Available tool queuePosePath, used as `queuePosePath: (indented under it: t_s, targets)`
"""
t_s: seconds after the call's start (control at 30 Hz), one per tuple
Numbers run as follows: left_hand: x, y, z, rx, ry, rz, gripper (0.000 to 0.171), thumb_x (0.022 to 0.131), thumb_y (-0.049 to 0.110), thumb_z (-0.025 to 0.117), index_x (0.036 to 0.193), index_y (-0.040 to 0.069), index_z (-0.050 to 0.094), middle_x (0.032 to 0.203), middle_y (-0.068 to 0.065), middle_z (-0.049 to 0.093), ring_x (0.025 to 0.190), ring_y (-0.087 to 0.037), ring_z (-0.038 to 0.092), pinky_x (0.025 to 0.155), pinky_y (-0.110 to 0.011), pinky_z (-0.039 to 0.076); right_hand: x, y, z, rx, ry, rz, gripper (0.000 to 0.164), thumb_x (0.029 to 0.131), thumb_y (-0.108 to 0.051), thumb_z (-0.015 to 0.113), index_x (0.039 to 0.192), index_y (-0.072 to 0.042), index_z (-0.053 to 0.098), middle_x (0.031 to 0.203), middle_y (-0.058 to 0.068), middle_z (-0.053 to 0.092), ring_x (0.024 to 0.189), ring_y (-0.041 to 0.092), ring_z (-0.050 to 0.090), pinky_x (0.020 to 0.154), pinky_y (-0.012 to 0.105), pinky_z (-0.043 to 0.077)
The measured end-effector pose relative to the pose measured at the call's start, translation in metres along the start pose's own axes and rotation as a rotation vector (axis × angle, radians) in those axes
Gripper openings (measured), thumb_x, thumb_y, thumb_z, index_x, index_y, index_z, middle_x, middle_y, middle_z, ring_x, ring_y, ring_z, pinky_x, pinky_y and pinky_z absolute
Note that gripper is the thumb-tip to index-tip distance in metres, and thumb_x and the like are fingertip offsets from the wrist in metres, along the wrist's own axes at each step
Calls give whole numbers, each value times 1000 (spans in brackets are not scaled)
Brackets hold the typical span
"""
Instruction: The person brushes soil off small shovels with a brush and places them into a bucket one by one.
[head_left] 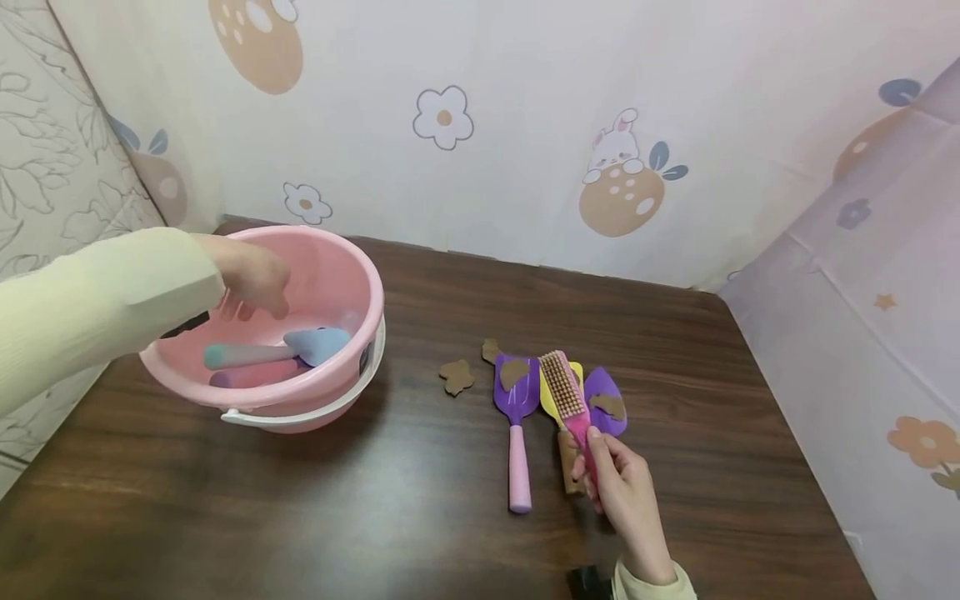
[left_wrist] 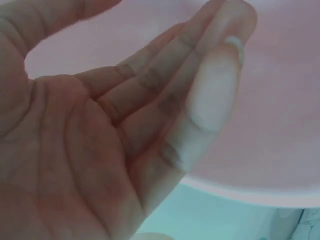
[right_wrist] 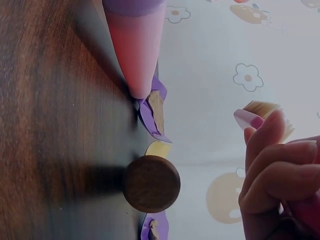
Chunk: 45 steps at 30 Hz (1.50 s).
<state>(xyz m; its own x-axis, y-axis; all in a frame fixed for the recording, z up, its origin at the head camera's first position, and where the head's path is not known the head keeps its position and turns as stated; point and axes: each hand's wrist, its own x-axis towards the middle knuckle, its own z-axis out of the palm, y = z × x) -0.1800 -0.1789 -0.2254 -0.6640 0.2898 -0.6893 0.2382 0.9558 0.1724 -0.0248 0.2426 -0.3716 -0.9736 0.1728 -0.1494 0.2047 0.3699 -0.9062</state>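
My left hand (head_left: 257,273) reaches over the rim into a pink bucket (head_left: 330,258). Its fingers (left_wrist: 145,85) are extended, loosely bent, with nothing in the palm. Below it in the bucket lie a blue toy shovel (head_left: 318,343) with a mint-and-white handle and a pink handle (head_left: 255,374) partly covered by it. My right hand (head_left: 626,487) grips a pink brush (head_left: 564,387) by its handle, tan bristles facing up in the head view. Beneath the brush is a yellow shovel (head_left: 550,400) with a brown handle, flanked by a pink-handled purple shovel (head_left: 517,408) and another purple blade (head_left: 603,382).
Brown flat pieces lie on the purple shovels, and a leaf-shaped one (head_left: 457,377) rests on the dark wooden table (head_left: 420,508). The bucket's white handle (head_left: 322,412) hangs down at its front. A printed cloth (head_left: 510,183) stands behind the table.
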Motion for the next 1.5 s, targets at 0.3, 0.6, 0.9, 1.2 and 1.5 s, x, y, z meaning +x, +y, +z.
queuePosePath:
  t_s: [0.3, 0.6, 0.9, 1.2, 1.5]
  targets:
    - [-24, 32, 1, 73, 375, 18, 30, 90, 31, 51, 69, 10, 49, 60, -2, 49, 55, -18, 49, 49, -32, 39, -2, 0, -2, 8, 4, 11, 48, 102, -37, 42, 102, 6, 64, 61, 1, 55, 42, 8, 41, 34, 27, 38]
    - [-65, 110, 40, 1, 810, 144, 27, 92, 33, 53, 75, 12, 54, 56, 4, 46, 48, -13, 44, 49, -30, 35, -2, -2, -5, -4, 17, -13, 46, 102, -36, 41, 104, 5, 63, 61, 3, 56, 42, 8, 41, 35, 27, 39]
    - [-59, 133, 84, -92, 904, 313, 23, 90, 37, 62, 81, 16, 58, 53, 12, 46, 47, -6, 43, 46, -25, 37, -2, -4, -2, -3, 23, 17, 47, 102, -37, 41, 105, 5, 63, 62, 1, 57, 43, 8, 42, 36, 27, 39]
    - [3, 164, 133, -235, 714, 431, 16, 88, 26, 62, 91, 10, 61, 58, 10, 47, 53, -7, 46, 47, -25, 37, 1, -8, 0, 0, 23, -5, 47, 102, -37, 42, 104, 5, 63, 62, 0, 56, 43, 8, 42, 36, 27, 39]
    - [77, 183, 161, -644, 220, 382, 24, 92, 31, 60, 92, 8, 53, 63, -11, 64, 37, -14, 53, 46, -36, 51, 0, -10, 4, 9, 28, 22, 47, 102, -36, 41, 107, 6, 62, 62, -1, 56, 43, 8, 42, 36, 26, 38]
